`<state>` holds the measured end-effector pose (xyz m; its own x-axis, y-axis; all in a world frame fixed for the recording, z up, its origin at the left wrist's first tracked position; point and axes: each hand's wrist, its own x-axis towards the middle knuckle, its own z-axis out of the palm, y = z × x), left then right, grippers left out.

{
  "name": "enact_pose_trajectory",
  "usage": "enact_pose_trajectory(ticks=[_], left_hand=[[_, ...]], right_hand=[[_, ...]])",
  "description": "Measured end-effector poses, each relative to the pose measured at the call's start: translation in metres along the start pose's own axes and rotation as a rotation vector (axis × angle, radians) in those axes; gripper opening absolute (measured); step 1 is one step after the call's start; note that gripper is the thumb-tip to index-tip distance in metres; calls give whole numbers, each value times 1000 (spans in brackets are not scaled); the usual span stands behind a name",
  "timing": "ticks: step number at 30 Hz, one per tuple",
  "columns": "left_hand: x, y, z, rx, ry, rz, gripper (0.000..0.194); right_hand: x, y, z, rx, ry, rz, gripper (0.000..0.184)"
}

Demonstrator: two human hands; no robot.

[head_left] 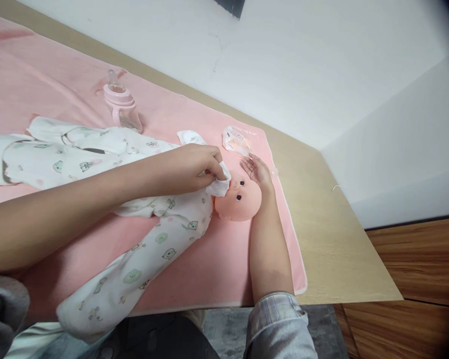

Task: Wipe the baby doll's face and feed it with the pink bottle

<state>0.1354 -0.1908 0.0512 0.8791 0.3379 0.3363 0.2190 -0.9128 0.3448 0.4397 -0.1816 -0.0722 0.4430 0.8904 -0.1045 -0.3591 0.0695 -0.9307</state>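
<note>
A baby doll (247, 202) in a white onesie with green animal prints (168, 234) lies on its back, its head toward the right. My left hand (202, 167) reaches over its chest, fingers pinched round a small white cloth (220, 185) at the doll's mouth and chin. Whether this is fabric or tissue I cannot tell. Beside the top of the head my right hand (258, 172) rests palm up, fingers apart and holding nothing. Its fingertips are close to a clear plastic packet (236, 141) with pale orange contents.
A pink baby bottle (121, 107) with handles lies tilted on the pink mat (209, 269), beyond the doll's body. The mat covers much of a wooden table (322, 224). A white wall (277, 70) stands behind, and wood-grain panels (415, 279) are at right.
</note>
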Motion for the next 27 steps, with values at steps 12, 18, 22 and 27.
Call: enact_pose_trajectory(ticks=[12, 18, 22, 27], left_hand=[[1, -7, 7, 33, 37, 25, 40], [2, -11, 7, 38, 60, 1, 39], [3, -8, 6, 91, 115, -36, 38], [4, -3, 7, 100, 113, -38, 39]], right_hand=[[3, 1, -1, 1, -21, -21, 11], [-1, 0, 1, 2, -3, -6, 11], [2, 2, -1, 4, -12, -16, 13], [4, 3, -3, 6, -12, -12, 12]])
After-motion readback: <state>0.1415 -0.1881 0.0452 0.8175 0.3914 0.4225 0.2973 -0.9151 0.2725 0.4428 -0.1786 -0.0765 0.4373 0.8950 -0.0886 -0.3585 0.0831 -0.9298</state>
